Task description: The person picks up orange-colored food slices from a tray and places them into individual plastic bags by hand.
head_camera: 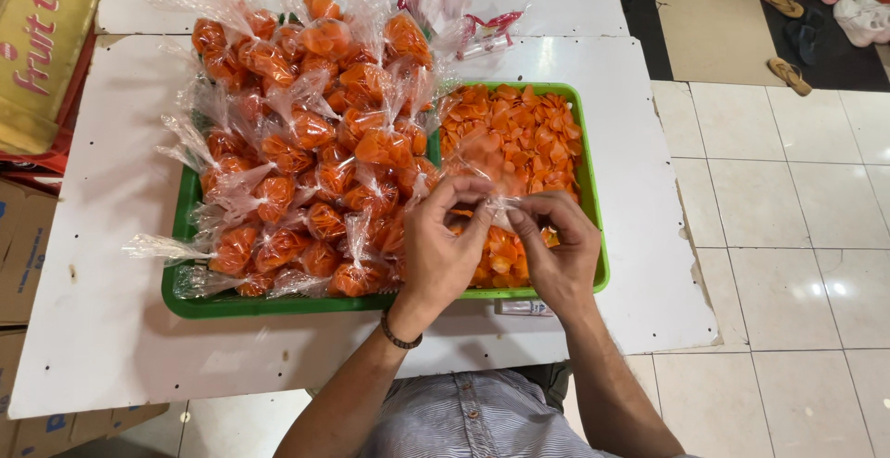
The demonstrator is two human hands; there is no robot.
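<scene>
A green tray rests on a white table. Its right part holds loose orange chips; its left part is heaped with several tied clear bags of orange chips. Over the tray's near right part, my left hand and my right hand both pinch a small clear plastic bag, stretched between the fingertips. A dark band is around my left wrist.
Empty clear bags with red print lie behind the tray. Cardboard boxes and a yellow carton stand at the left. A tiled floor lies to the right, with sandals and shoes at the far right.
</scene>
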